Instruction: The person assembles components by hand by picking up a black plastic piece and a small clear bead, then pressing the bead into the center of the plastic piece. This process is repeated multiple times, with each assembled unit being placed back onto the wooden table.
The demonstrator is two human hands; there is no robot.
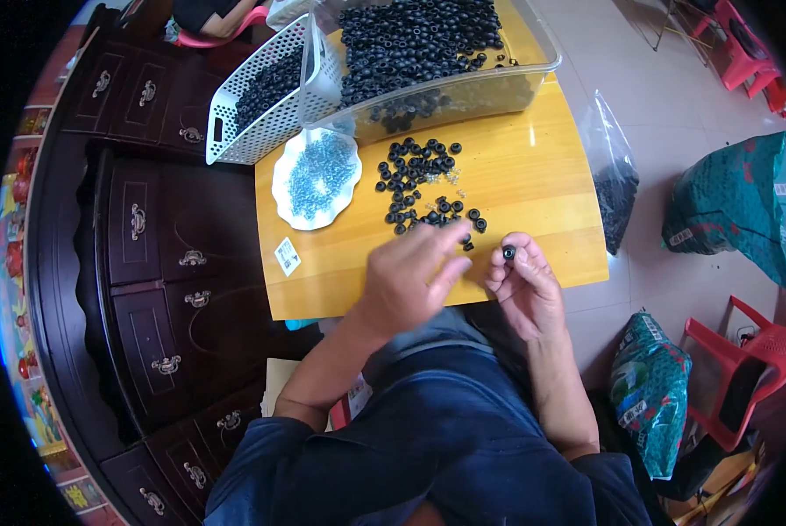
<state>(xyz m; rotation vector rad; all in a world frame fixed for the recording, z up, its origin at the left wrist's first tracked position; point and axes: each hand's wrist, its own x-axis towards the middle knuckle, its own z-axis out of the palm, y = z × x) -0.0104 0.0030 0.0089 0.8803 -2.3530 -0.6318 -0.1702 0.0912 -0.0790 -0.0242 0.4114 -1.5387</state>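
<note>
Between the thumb and fingers of my right hand (529, 285) is a small round black plastic piece with a hollow centre (508, 252), held just past the table's near edge. My left hand (412, 273) is slightly blurred over the front of the table, thumb and forefinger apart, pointing toward the right hand; nothing shows between them. Beyond its fingertips lies a loose group of similar black pieces (401, 180), with a few tiny clear bits (450, 176) scattered among them. Left of the group, a white scalloped dish (280, 193) contains many small clear bluish bits (321, 180).
A clear plastic tub (463, 110) and a white perforated basket (266, 131), both holding black pieces, stand at the table's far side. A small white label (287, 256) lies on the wooden table (551, 193). Dark drawers (138, 219) line the left; bags (726, 206) and a red chair (774, 355) are right.
</note>
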